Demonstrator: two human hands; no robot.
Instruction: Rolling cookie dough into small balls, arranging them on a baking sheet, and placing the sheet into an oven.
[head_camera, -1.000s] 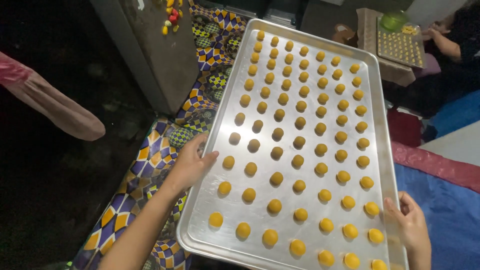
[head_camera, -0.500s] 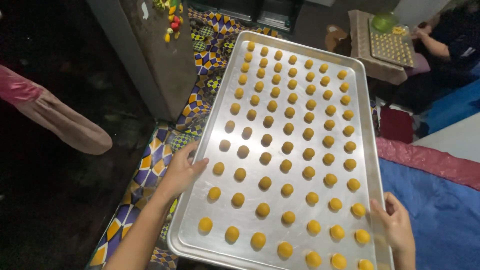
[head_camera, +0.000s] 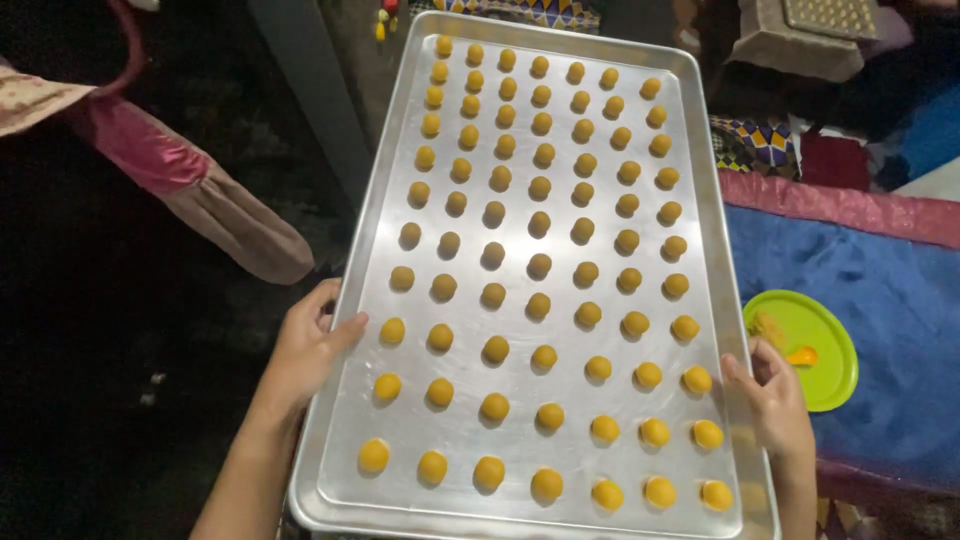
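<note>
A long metal baking tray (head_camera: 395, 180), lined with rows of small yellow dough balls (head_camera: 540, 266), fills the middle. Dark open floor lies off its left edge; a blue cloth (head_camera: 880, 290) runs close along the right. The left hand (head_camera: 305, 345) clasps the left rim, fingers (head_camera: 345, 330) curled over it. The right hand (head_camera: 775, 400) grips the right rim, fingers closed on it. A green plate (head_camera: 815, 335) sits just beside that hand.

The long metal baking tray (head_camera: 700, 250), packed with rows of yellow dough balls (head_camera: 540, 266), fills the middle, hemmed left by a grey post (head_camera: 300, 110) and hanging pink cloth (head_camera: 190, 190), while open blue cloth (head_camera: 850, 270) lies right, broken only by a green plate (head_camera: 800, 335).
</note>
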